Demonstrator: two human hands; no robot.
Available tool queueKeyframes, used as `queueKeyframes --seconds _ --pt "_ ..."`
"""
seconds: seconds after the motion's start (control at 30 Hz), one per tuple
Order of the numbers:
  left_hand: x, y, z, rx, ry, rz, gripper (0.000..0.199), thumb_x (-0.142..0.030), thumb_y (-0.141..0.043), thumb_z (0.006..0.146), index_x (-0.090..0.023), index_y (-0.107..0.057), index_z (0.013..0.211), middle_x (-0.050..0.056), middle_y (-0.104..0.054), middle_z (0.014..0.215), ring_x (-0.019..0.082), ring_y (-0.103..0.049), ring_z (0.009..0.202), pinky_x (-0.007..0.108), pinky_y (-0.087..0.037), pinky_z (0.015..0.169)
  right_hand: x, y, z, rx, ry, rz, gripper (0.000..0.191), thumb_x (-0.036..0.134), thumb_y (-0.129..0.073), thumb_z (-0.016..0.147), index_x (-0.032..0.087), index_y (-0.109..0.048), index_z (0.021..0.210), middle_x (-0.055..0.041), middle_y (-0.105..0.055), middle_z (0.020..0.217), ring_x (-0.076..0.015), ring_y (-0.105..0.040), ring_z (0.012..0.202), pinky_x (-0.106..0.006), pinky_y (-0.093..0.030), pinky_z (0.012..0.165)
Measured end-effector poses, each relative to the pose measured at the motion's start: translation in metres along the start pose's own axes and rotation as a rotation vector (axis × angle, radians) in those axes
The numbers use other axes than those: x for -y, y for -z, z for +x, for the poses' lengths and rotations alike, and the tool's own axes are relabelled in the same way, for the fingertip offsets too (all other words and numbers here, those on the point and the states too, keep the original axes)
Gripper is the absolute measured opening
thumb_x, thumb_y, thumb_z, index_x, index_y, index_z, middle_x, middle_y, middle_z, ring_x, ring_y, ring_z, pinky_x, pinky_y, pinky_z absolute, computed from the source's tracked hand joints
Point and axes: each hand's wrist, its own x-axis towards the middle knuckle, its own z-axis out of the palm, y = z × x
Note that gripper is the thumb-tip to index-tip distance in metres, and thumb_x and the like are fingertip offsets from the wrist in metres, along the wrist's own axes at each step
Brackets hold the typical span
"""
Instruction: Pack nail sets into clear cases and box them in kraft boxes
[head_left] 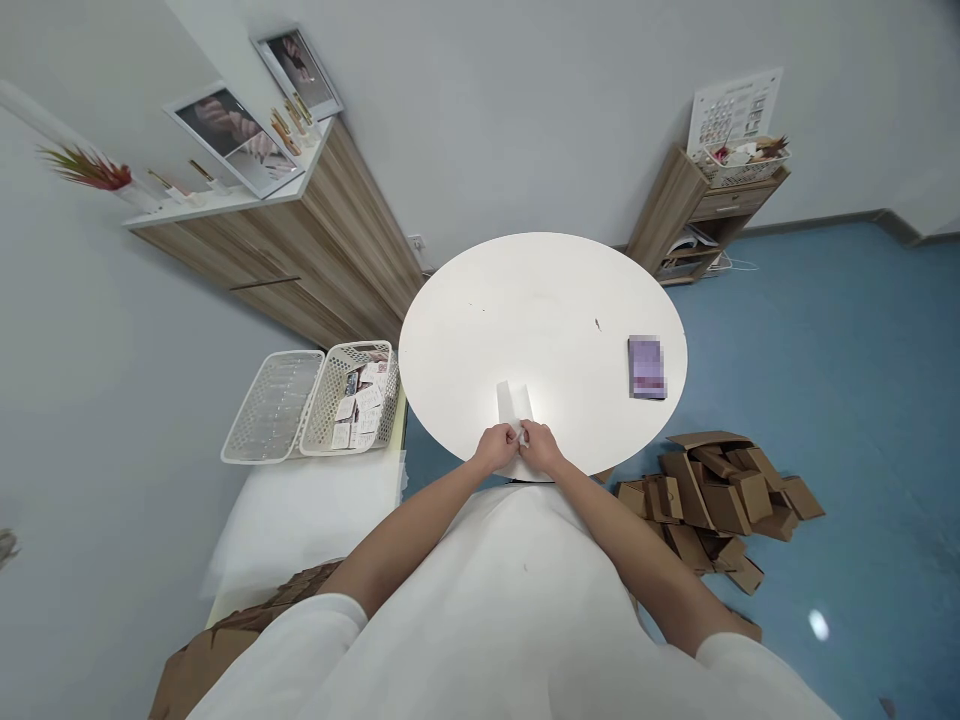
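A white, sheet-like piece (507,402) lies partly folded near the front edge of the round white table (517,300). My left hand (498,447) is closed on its near end, fingers pinched. Close beside it, my right hand (538,447) pinches the same near end from the other side. The far end of the white piece spreads away from me on the tabletop. What lies between my fingertips is too small to make out. To the right on the table rests a purple stack (647,367), apart from both hands.
Left of the table stand a white basket with small cards (330,410) and another white basket (255,425). Cardboard boxes (724,495) are heaped on the floor at the right. A wooden cabinet (300,250) and a small shelf (671,205) stand along the wall.
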Motion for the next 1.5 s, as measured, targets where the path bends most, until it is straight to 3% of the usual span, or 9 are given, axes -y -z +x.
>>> queueKeyframes --seconds 0.2,0.37,0.57,0.63,0.73,0.83,1.0,1.27,1.5 --pt "-0.001 -0.009 -0.009 0.018 -0.029 0.019 0.012 -0.023 -0.055 0.068 -0.018 -0.059 0.078 0.002 -0.061 0.073 0.015 -0.057 0.070 0.027 -0.045 0.064 0.001 0.009 0.004 -0.026 -0.067 0.099 0.025 0.019 -0.037 0.076 0.022 -0.055 0.094 0.0008 -0.059 0.077 -0.0130 -0.055 0.071 -0.023 -0.040 0.063" --pt "0.011 -0.007 -0.025 0.020 -0.110 0.004 0.026 -0.023 -0.054 0.070 -0.020 -0.060 0.095 0.002 -0.062 0.088 0.015 -0.058 0.079 0.027 -0.047 0.072 0.004 0.003 0.009 -0.043 -0.123 0.059 0.019 0.022 -0.043 0.073 0.021 -0.050 0.091 0.0045 -0.047 0.054 -0.0144 -0.048 0.055 -0.024 -0.035 0.053" --pt "0.013 -0.007 -0.019 -0.100 -0.320 0.308 0.044 -0.025 -0.052 0.074 -0.021 -0.045 0.117 0.009 -0.045 0.122 0.022 -0.042 0.113 0.037 -0.037 0.092 0.001 0.007 0.009 -0.002 -0.061 0.018 0.019 0.021 -0.040 0.075 0.022 -0.049 0.092 0.0054 -0.046 0.056 -0.0134 -0.047 0.055 -0.025 -0.038 0.054" --pt "0.009 -0.010 -0.013 -0.085 -0.334 0.407 0.050 -0.027 -0.055 0.073 -0.023 -0.040 0.121 0.009 -0.039 0.129 0.024 -0.035 0.120 0.040 -0.034 0.094 0.001 0.010 0.005 0.007 -0.043 -0.004 0.025 0.019 -0.039 0.074 0.021 -0.049 0.098 0.0029 -0.051 0.063 -0.0144 -0.050 0.060 -0.027 -0.041 0.058" --pt "0.008 -0.014 -0.007 -0.077 -0.334 0.467 0.047 -0.030 -0.053 0.075 -0.022 -0.039 0.120 0.009 -0.038 0.130 0.025 -0.033 0.121 0.040 -0.033 0.093 0.000 0.012 -0.006 -0.045 0.047 -0.088 0.042 0.014 -0.039 0.072 0.017 -0.043 0.114 -0.0074 -0.056 0.096 -0.0183 -0.052 0.089 -0.033 -0.043 0.077" --pt "0.010 -0.014 -0.007 -0.086 -0.361 0.462 0.045 -0.033 -0.051 0.077 -0.022 -0.039 0.119 0.009 -0.039 0.129 0.025 -0.034 0.120 0.041 -0.032 0.093 -0.004 0.012 -0.018 -0.038 0.283 -0.262 0.057 0.014 -0.040 0.072 0.014 -0.032 0.128 -0.0136 -0.036 0.130 -0.0231 -0.033 0.120 -0.040 -0.032 0.096" --pt "0.012 -0.009 -0.004 -0.115 -0.381 0.355 0.045 -0.035 -0.054 0.074 -0.021 -0.041 0.115 0.008 -0.046 0.121 0.025 -0.041 0.113 0.040 -0.035 0.090 -0.012 0.010 -0.016 0.165 0.416 -0.547 0.082 0.019 -0.054 0.066 0.007 -0.011 0.136 -0.0162 -0.017 0.142 -0.0292 -0.011 0.131 -0.046 -0.025 0.101" --pt "0.006 0.004 0.004 -0.078 -0.335 0.117 0.042 -0.032 -0.056 0.066 -0.019 -0.044 0.104 0.008 -0.055 0.099 0.024 -0.053 0.093 0.034 -0.043 0.076 0.003 0.008 -0.004 0.172 0.373 -0.816 0.063 0.019 -0.052 0.072 0.006 -0.029 0.129 -0.0207 -0.033 0.134 -0.0320 -0.027 0.126 -0.040 -0.039 0.092" --pt "0.013 0.004 -0.016 0.092 -0.328 -0.134 0.031 -0.034 -0.048 0.074 -0.022 -0.049 0.103 0.003 -0.058 0.100 0.019 -0.054 0.092 0.032 -0.043 0.080 0.014 0.033 -0.023 0.299 0.401 -0.699 0.040 0.025 -0.044 0.076 0.010 -0.043 0.113 -0.0123 -0.056 0.099 -0.0233 -0.052 0.092 -0.034 -0.042 0.077"
